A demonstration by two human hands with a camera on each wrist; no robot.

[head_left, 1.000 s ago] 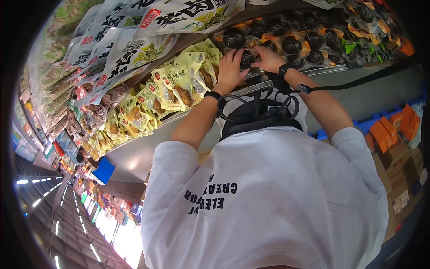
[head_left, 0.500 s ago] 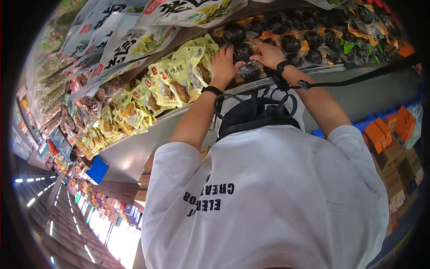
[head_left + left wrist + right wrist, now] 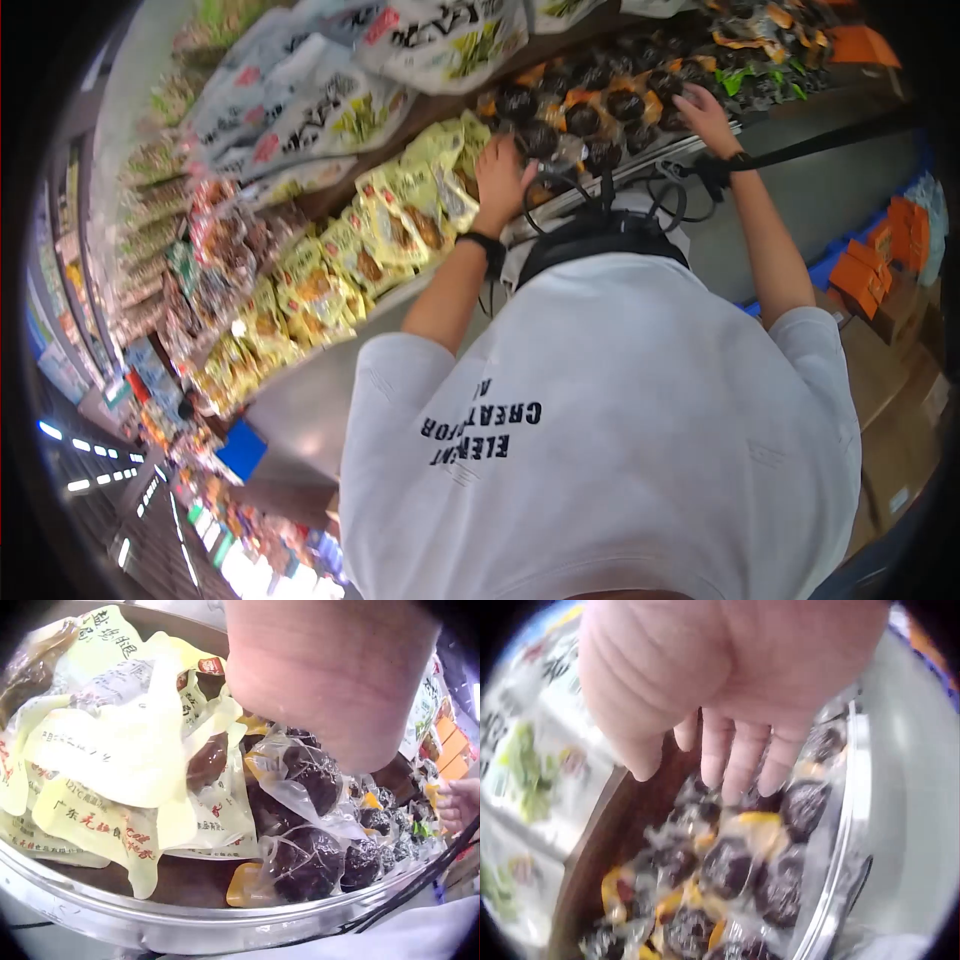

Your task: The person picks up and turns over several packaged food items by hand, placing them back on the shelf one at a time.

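Dark, round vacuum-packed foods (image 3: 583, 120) with orange labels lie in rows on the shelf. My left hand (image 3: 500, 185) rests at their left end, beside the yellow chicken-leg pouches (image 3: 400, 230); its fingers reach forward and the thumb stands apart. In the left wrist view the heel of that hand (image 3: 322, 682) hangs over the clear-wrapped dark packs (image 3: 307, 862), and its fingers are hidden. Farther right, my right hand (image 3: 708, 120) is over the same rows. In the right wrist view its fingers (image 3: 742, 761) extend loosely, fingertips right at the packs, gripping nothing.
Large white printed pouches (image 3: 450, 45) stand behind the rows. A metal shelf edge (image 3: 640, 160) runs along the front. Green-leafed packs (image 3: 760, 85) lie at the far right. Cardboard boxes (image 3: 890, 430) and orange packets (image 3: 865, 275) sit low on the right. A black strap (image 3: 830, 140) crosses near the right wrist.
My right hand has left the dark pack near the left hand and moved right along the rows. The left hand stays at the left end. The head view has shifted slightly.
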